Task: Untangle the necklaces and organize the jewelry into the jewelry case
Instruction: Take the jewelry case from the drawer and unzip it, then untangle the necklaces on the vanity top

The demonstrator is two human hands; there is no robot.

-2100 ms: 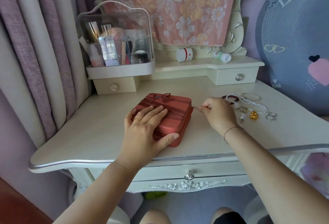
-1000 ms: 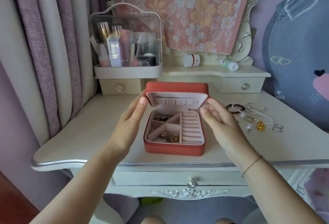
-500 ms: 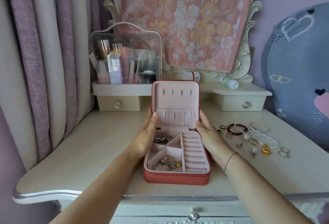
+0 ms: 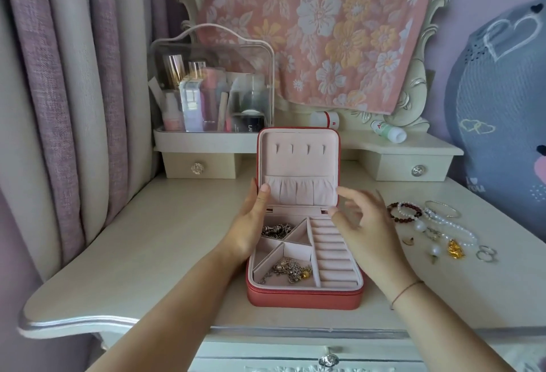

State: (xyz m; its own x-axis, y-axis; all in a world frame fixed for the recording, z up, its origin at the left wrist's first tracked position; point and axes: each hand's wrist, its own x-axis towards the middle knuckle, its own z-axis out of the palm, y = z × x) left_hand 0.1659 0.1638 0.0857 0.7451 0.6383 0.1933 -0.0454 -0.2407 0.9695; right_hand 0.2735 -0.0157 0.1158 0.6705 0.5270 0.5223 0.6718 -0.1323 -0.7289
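Jewelry case (image 4: 304,295): sits open on the counter (image 4: 147,238) near its front edge, with the lid (image 4: 298,164) upright.
Necklaces: a tangled gold-and-silver clump (image 4: 291,271) fills the front-left compartment and a silver clump (image 4: 276,229) the back-left one. The ring rolls (image 4: 332,253) are bare.
Left hand (image 4: 251,224): steadies the lid's left edge, thumb on the inner lining; the fingers behind it are hidden.
Right hand (image 4: 363,232): blurred, fingers loosely spread and holding nothing, just beside the lid's right edge.
Loose jewelry: bead bracelets (image 4: 404,213), a pearl strand (image 4: 455,228), a gold charm (image 4: 455,249) and rings (image 4: 486,253) lie on the counter to the right of the case.
Risk: with the left hand off it, the lid could probably drop shut on fingers or chains. Pulling a clump out fast would likely tighten the knots or drag the light case.
Edges: the case is close to the counter's front lip, so a tug toward the person could slide it off. The rings could roll.
Open room: bare counter to the left of the case looks suited to spreading chains. The cosmetics organizer (image 4: 212,91) stands well behind.
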